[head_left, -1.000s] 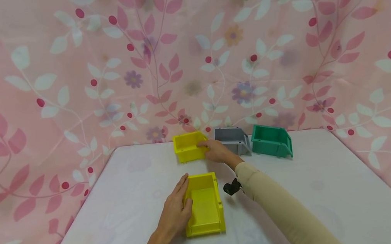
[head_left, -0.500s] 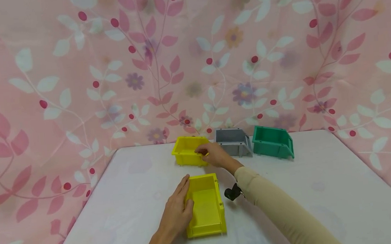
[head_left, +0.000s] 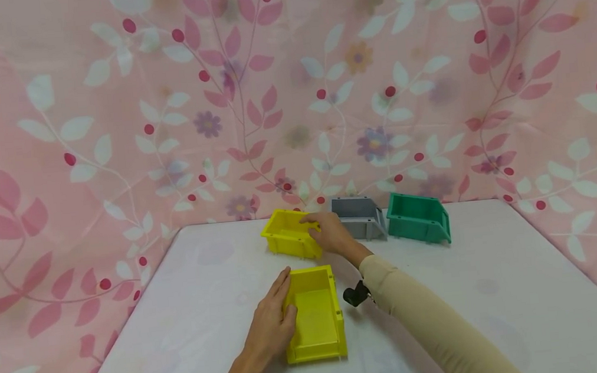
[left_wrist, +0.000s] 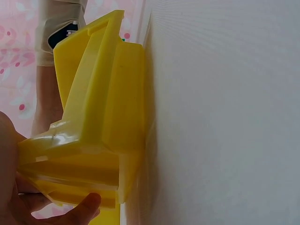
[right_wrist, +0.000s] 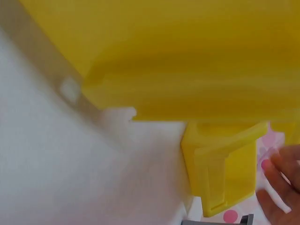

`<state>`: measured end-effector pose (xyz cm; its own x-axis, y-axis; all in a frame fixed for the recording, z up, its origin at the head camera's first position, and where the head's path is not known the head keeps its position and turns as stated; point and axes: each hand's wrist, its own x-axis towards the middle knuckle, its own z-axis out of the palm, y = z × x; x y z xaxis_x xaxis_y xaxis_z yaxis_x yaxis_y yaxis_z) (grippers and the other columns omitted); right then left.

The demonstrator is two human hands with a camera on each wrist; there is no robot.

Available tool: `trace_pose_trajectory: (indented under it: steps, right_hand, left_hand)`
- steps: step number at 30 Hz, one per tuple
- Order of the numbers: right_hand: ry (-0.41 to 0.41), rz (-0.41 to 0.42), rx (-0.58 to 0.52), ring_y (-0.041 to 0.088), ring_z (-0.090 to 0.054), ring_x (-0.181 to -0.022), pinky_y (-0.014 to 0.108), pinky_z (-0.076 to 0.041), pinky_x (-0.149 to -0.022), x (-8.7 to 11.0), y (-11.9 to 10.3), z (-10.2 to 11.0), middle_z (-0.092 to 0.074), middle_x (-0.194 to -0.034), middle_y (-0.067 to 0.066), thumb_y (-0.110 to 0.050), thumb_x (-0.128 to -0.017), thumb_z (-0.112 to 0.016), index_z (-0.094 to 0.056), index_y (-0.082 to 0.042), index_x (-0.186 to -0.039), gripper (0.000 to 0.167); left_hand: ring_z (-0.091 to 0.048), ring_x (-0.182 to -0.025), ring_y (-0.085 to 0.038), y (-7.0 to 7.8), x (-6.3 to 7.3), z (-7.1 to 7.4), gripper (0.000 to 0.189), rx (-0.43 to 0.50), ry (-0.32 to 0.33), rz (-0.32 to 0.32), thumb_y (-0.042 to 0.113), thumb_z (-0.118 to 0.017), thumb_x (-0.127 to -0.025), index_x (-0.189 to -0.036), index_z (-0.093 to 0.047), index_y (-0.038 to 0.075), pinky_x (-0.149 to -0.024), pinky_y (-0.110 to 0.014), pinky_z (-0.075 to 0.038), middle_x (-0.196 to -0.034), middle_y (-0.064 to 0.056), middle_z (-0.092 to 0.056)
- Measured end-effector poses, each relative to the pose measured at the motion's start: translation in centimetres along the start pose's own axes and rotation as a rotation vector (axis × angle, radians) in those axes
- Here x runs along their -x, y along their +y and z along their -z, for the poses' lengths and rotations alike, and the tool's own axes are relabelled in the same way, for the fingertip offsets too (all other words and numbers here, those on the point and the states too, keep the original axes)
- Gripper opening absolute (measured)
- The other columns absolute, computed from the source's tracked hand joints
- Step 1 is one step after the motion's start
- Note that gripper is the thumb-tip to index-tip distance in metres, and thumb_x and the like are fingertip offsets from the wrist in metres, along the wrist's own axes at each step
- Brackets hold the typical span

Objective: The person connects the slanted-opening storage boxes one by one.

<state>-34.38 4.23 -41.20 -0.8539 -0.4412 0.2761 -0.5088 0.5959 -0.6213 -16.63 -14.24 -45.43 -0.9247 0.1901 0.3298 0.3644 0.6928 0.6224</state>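
Near me on the table lies a yellow storage bin [head_left: 316,315], its open top facing up. My left hand [head_left: 270,325] grips its left wall; the thumb is over the inner side, and fingertips show against the outer face in the left wrist view. Farther back, a second yellow storage bin [head_left: 288,235] sits slightly turned. My right hand [head_left: 329,231] is at that bin's right end, fingers loosely bent. In the right wrist view the right-hand fingers [right_wrist: 281,180] appear beside the far bin's rim, holding nothing; whether they touch it cannot be told.
A grey bin [head_left: 357,220] stands right of the far yellow bin, behind my right hand. Beyond it is a green bin [head_left: 417,217]. The white-covered table [head_left: 191,302] ends at a pink floral cloth [head_left: 290,92]. A small black camera [head_left: 357,294] hangs at my right wrist.
The far yellow bin has come slightly nearer and turned, its right end swinging toward me. My right hand has shifted slightly with it and its fingers have lifted. The left hand stays put.
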Motion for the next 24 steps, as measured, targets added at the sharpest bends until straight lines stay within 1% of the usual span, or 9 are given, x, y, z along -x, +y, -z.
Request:
trace_pose_trajectory:
  steps: [2,4,6,8,12,15,17,20,24]
  right_hand:
    - [-0.004,-0.019,0.054,0.034,-0.05,-0.138,0.05,-0.039,-0.114,-0.16,-0.03,0.12,-0.055,-0.151,0.014,0.002,-0.101,-0.059,-0.061,-0.006,-0.146,0.045]
    - [-0.05,-0.044,0.103,0.035,-0.04,-0.146,0.052,-0.03,-0.119,-0.34,0.03,0.16,-0.043,-0.16,0.015,0.004,-0.101,-0.055,-0.052,-0.007,-0.154,0.054]
    - [-0.109,-0.074,0.126,0.034,-0.035,-0.149,0.051,-0.026,-0.121,-0.5,0.02,0.19,-0.038,-0.163,0.016,0.004,-0.1,-0.054,-0.045,-0.008,-0.158,0.06]
    - [-0.154,-0.096,0.144,0.034,-0.035,-0.149,0.05,-0.025,-0.121,-0.62,-0.01,0.2,-0.037,-0.164,0.015,0.003,-0.101,-0.054,-0.043,-0.008,-0.159,0.06]
    - [-0.187,-0.107,0.179,0.036,-0.033,-0.15,0.051,-0.025,-0.121,-0.88,-0.06,0.33,-0.035,-0.164,0.017,0.001,-0.101,-0.055,-0.043,-0.006,-0.159,0.06]
    - [-0.21,-0.127,0.234,0.038,-0.029,-0.151,0.052,-0.024,-0.121,-0.98,-0.02,0.4,-0.03,-0.167,0.018,-0.001,-0.1,-0.056,-0.041,-0.007,-0.16,0.062]
    - [-0.217,-0.142,0.261,0.038,-0.029,-0.151,0.053,-0.025,-0.121,-0.97,-0.03,0.45,-0.028,-0.167,0.018,-0.001,-0.1,-0.056,-0.043,-0.007,-0.159,0.061]
    - [-0.206,-0.145,0.283,0.035,-0.034,-0.148,0.05,-0.029,-0.12,-0.87,-0.07,0.51,-0.033,-0.165,0.017,-0.001,-0.099,-0.057,-0.047,-0.006,-0.156,0.058]
    - [-0.165,-0.132,0.25,0.031,-0.049,-0.133,0.047,-0.04,-0.114,-0.65,-0.14,0.59,-0.043,-0.154,0.015,0.0,-0.099,-0.059,-0.051,-0.005,-0.152,0.054]
  left_hand:
    - [-0.036,-0.148,-0.02,-0.02,-0.01,-0.03,0.061,0.002,0.0,0.0,0.004,-0.056,-0.098,-0.158,-0.041,-0.001,-0.116,-0.046,-0.035,-0.167,0.0,-0.032]
    - [-0.036,-0.148,-0.02,-0.02,-0.02,-0.03,0.061,0.004,-0.001,0.003,0.004,-0.056,-0.098,-0.158,-0.041,-0.001,-0.117,-0.046,-0.034,-0.167,0.001,-0.031]
    - [-0.036,-0.148,-0.019,0.0,-0.04,-0.01,0.061,0.0,-0.001,0.003,0.003,-0.056,-0.098,-0.158,-0.041,0.0,-0.117,-0.045,-0.034,-0.167,0.001,-0.031]
    - [-0.035,-0.148,-0.018,0.04,-0.05,0.04,0.062,-0.003,-0.001,0.006,0.003,-0.056,-0.098,-0.158,-0.041,0.0,-0.117,-0.044,-0.034,-0.167,0.002,-0.031]
    - [-0.036,-0.148,-0.02,0.09,-0.1,0.05,0.062,-0.011,-0.002,0.001,0.004,-0.056,-0.098,-0.158,-0.041,0.0,-0.117,-0.046,-0.034,-0.167,0.001,-0.032]
    - [-0.036,-0.148,-0.02,0.1,-0.13,-0.01,0.062,-0.014,-0.009,0.005,0.005,-0.057,-0.098,-0.158,-0.041,0.001,-0.117,-0.047,-0.034,-0.167,0.001,-0.032]
    - [-0.036,-0.148,-0.02,0.11,-0.13,-0.05,0.062,-0.016,-0.012,0.009,0.005,-0.057,-0.098,-0.158,-0.041,0.001,-0.117,-0.047,-0.034,-0.167,0.002,-0.031]
    - [-0.037,-0.148,-0.023,0.14,-0.06,-0.07,0.062,-0.023,-0.005,0.007,0.005,-0.057,-0.098,-0.157,-0.041,-0.001,-0.116,-0.049,-0.035,-0.167,0.0,-0.032]
    - [-0.038,-0.148,-0.026,0.17,0.02,-0.02,0.061,-0.031,0.006,0.004,0.004,-0.057,-0.097,-0.156,-0.042,-0.003,-0.115,-0.05,-0.036,-0.167,-0.002,-0.033]
